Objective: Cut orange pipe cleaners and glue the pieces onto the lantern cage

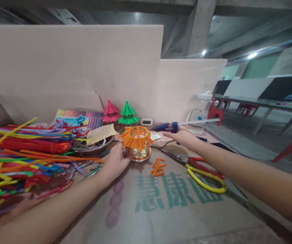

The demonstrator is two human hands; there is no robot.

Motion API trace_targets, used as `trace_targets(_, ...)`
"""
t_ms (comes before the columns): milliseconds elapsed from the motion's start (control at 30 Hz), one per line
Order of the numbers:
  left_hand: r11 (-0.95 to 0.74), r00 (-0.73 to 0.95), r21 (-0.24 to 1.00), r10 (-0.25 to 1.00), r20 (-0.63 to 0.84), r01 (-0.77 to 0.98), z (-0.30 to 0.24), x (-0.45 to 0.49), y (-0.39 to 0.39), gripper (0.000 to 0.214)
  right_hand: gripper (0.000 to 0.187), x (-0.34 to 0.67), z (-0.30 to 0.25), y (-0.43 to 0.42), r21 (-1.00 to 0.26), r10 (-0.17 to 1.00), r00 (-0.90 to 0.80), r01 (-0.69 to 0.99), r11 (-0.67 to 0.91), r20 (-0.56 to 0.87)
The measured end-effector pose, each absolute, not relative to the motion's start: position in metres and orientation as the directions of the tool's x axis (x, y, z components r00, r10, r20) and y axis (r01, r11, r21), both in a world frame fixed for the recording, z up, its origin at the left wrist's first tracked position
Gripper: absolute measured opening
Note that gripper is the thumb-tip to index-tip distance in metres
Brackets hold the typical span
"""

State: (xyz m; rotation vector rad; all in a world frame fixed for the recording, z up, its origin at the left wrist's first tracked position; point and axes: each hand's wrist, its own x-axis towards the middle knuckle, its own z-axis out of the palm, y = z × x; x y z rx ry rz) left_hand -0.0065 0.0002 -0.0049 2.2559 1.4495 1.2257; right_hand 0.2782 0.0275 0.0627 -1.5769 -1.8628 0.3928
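Orange hut (138,144), orange pieces (158,166) beside, scissors (187,160) near, trees (127,113) behind

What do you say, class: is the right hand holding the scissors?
No, the scissors lie on the printed cardboard, while the right hand is at the blue glue gun.

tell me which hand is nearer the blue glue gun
Right. The right hand is right at the blue glue gun; the left hand is farther off to its left, at the orange model.
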Motion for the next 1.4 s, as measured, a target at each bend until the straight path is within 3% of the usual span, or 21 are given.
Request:
trace_targets(333, -0.496, 0.208, 0.572, 0.844, 0.495, 0.654, -0.007, -0.008, 0.003, 0.039, 0.034, 0.278, 0.026, 0.100, -0.466, 0.976, -0.120, 0.864, 0.193, 0.182)
trace_targets(433, -0.478, 0.192, 0.590, 0.855, 0.482, 0.651, -0.007, -0.007, 0.002, 0.039, 0.037, 0.293, 0.030, 0.092, -0.382, 0.968, -0.148, 0.898, 0.217, 0.203)
trace_targets(600, -0.468, 0.195, 0.606, 0.866, 0.461, 0.643, -0.006, -0.006, 0.001, 0.042, 0.016, 0.310, 0.050, 0.049, -0.253, 0.938, -0.209, 0.926, 0.281, 0.277)
trace_targets(667, -0.471, 0.198, 0.615, 0.866, 0.459, 0.633, -0.006, -0.005, 0.001, 0.043, 0.016, 0.307, 0.052, 0.027, -0.249, 0.920, -0.275, 0.905, 0.346, 0.281)
trace_targets(767, -0.479, 0.201, 0.619, 0.862, 0.465, 0.622, -0.005, -0.005, 0.001, 0.044, 0.019, 0.292, 0.045, 0.001, -0.330, 0.865, -0.446, 0.801, 0.500, 0.229)
trace_targets(867, -0.491, 0.210, 0.599, 0.853, 0.478, 0.633, -0.005, -0.006, 0.001, 0.046, 0.015, 0.278, 0.031, -0.008, -0.323, 0.834, -0.507, 0.769, 0.552, 0.219)
trace_targets(1133, -0.503, 0.224, 0.548, 0.839, 0.496, 0.669, -0.004, -0.007, 0.000, 0.045, 0.009, 0.269, 0.012, -0.010, -0.350, 0.836, -0.446, 0.764, 0.542, 0.320)
trace_targets(1267, -0.483, 0.230, 0.511, 0.846, 0.481, 0.711, -0.001, -0.005, -0.002, 0.042, 0.007, 0.269, 0.020, -0.029, -0.568, 0.818, -0.313, 0.600, 0.564, 0.482)
trace_targets(1400, -0.438, 0.209, 0.477, 0.863, 0.460, 0.762, 0.001, -0.004, -0.003, 0.040, 0.015, 0.259, 0.036, -0.044, -0.758, 0.819, -0.275, 0.315, 0.571, 0.504)
